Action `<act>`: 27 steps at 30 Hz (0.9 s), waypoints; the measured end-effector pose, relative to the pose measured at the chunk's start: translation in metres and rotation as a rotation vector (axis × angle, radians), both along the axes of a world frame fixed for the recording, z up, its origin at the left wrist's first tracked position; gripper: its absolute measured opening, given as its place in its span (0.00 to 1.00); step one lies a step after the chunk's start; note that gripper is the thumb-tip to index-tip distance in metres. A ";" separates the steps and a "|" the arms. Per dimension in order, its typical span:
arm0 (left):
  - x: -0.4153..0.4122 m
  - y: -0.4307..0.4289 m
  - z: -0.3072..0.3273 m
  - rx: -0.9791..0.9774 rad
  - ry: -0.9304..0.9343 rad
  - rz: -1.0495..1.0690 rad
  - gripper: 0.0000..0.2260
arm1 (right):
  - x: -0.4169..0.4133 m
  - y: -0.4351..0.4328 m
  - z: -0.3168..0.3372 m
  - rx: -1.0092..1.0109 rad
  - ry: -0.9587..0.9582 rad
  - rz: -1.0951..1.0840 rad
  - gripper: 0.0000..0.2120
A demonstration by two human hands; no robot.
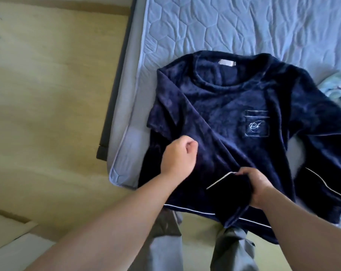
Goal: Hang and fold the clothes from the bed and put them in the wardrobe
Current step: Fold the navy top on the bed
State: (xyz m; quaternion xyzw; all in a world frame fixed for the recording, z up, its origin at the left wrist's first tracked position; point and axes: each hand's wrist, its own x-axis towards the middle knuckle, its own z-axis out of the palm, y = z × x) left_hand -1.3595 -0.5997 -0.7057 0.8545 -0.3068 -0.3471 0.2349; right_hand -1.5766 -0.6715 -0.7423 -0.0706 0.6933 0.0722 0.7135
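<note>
On the near corner of the bed (244, 26), over its pale blue quilted cover, a navy fleece sweater (214, 106) lies spread front side up, with the collar pointing away from the person and the white-piped hem hanging just over the mattress edge toward them. A small pale label (227, 62) shows inside the neckline, and a chest pocket (256, 124) outlined in white with an embroidered monogram sits on the side toward the person's right. The right hand (255, 186) grips a sleeve cuff (230, 185) edged with white piping, fingers wrapped round it, holding it over the lower part of the sweater's body. The left hand (177, 155) is curled into a loose fist just above the sweater's left side; I cannot tell whether it pinches any fabric. The other sleeve trails off toward the right edge of the view. A pale blue-green cloth (338, 85) lies on the bed just beyond the sweater's right shoulder. Beside the bed runs a dark bed frame (115, 79) and a light wooden floor (48, 94), and the person's grey trousers (165, 241) show below the hem.
</note>
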 end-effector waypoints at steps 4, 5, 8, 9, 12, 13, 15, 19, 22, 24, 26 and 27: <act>0.037 -0.016 -0.038 0.371 0.016 0.352 0.18 | -0.039 0.018 -0.015 -0.208 0.360 0.115 0.10; 0.042 -0.020 -0.046 0.382 0.130 0.440 0.20 | -0.043 0.022 -0.019 -0.301 0.489 0.238 0.15; 0.046 -0.029 -0.052 0.290 0.524 0.693 0.22 | -0.043 0.029 -0.016 -0.592 0.661 0.603 0.25; 0.047 -0.033 -0.052 0.256 0.602 0.729 0.24 | -0.042 0.032 -0.015 -0.731 0.651 0.728 0.28; 0.053 -0.049 -0.059 0.102 0.763 0.875 0.26 | -0.029 0.036 -0.018 -1.028 0.563 1.147 0.35; 0.055 -0.054 -0.062 0.060 0.815 0.915 0.25 | -0.023 0.034 -0.020 -1.045 0.509 1.267 0.36; 0.059 -0.061 -0.065 -0.014 0.914 0.953 0.25 | -0.011 0.028 -0.026 -0.993 0.405 1.408 0.31; 0.071 -0.064 -0.065 -0.104 0.963 0.976 0.24 | -0.001 0.016 -0.035 -0.871 0.356 1.254 0.12; 0.086 -0.061 -0.063 -0.188 0.932 1.048 0.18 | -0.007 0.002 -0.037 -0.691 0.289 0.758 0.12; 0.097 -0.058 -0.064 -0.228 0.947 1.069 0.17 | -0.018 -0.007 -0.040 -0.643 0.301 0.485 0.09; 0.105 -0.056 -0.071 -0.212 0.930 1.071 0.17 | -0.030 -0.014 -0.043 -0.632 0.354 0.445 0.07; 0.106 -0.056 -0.074 -0.192 0.901 1.076 0.17 | -0.035 -0.016 -0.043 -0.636 0.372 0.484 0.07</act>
